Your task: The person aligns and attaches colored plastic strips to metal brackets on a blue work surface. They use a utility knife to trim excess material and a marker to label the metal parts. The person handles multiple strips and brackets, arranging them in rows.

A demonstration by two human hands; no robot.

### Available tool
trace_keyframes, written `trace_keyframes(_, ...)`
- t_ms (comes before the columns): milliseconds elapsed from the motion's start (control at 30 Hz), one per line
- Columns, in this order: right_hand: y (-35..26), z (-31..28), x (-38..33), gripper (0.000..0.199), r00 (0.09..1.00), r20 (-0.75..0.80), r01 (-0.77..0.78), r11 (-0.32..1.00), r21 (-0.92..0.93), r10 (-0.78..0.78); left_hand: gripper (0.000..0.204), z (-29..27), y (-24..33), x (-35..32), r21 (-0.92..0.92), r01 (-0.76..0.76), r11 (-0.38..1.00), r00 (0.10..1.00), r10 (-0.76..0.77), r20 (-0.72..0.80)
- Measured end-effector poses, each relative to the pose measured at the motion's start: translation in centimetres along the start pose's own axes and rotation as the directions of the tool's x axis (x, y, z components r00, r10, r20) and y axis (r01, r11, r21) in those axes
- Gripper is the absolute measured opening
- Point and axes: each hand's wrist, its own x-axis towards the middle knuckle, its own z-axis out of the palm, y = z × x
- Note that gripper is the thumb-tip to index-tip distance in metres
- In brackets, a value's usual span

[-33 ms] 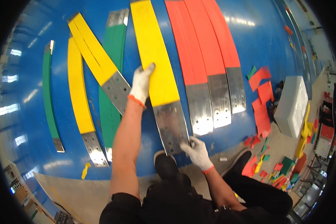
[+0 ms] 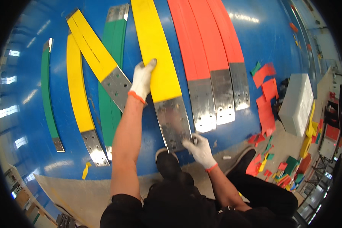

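A wide flat bar with a yellow sleeve (image 2: 155,49) and a bare metal end drilled with holes (image 2: 173,121) lies on the blue floor (image 2: 254,41). My left hand (image 2: 141,80), in a white glove, grips the bar's left edge where the yellow sleeve ends. My right hand (image 2: 200,149), also gloved, holds the near right corner of the metal end. My dark shoe (image 2: 167,164) stands just below that end.
Three red-sleeved bars (image 2: 212,41) lie just right of the yellow one. To the left are a diagonal yellow bar (image 2: 95,57), a green bar (image 2: 112,110), a curved yellow bar (image 2: 78,95) and a thin green bar (image 2: 47,95). A white block (image 2: 298,104) and coloured scraps (image 2: 268,100) sit at the right.
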Motion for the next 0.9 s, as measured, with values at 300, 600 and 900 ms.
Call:
trace_keyframes(300, 0.4, 0.4, 1.4, 0.024, 0.999, 0.051, -0.017, 0.997, 0.074, 0.014, 0.041, -2.1, -3.1, -15.1, 0.905, 0.034, 0.424, 0.978, 0.174, -0.118)
trace_keyframes(600, -1.4, -0.9, 0.8, 0.025, 0.971, -0.093, 0.097, 0.715, -0.692, -0.222, 0.087, -1.7, -9.3, -26.5, 0.93, 0.189, 0.315, 0.981, -0.013, -0.194)
trace_keyframes(900, 3.5, 0.1, 1.7, 0.043, 0.898, 0.021, 0.285, 0.545, -0.789, -0.439, 0.089, -1.6, -15.2, -26.6, 0.976, 0.194, 0.099, 0.956, 0.203, -0.21)
